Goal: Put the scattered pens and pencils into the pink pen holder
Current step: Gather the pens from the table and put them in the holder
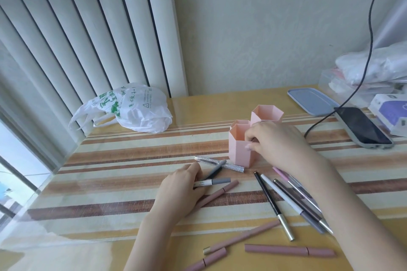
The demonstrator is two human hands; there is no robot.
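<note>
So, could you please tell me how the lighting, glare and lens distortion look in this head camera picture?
Head view: soft daylight from the window at the left, with pale glare on the glossy table near that edge; wide-angle bending curves the white slats and the black cable; the pink pen holder and both hands are reasonably sharp, with only faint shadows under the left hand.

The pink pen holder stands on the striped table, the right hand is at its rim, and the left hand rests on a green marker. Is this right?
One detail is wrong: in the head view, the left hand rests on a white-and-grey marker, not green. The pink pen holder and right hand are as stated.
</note>
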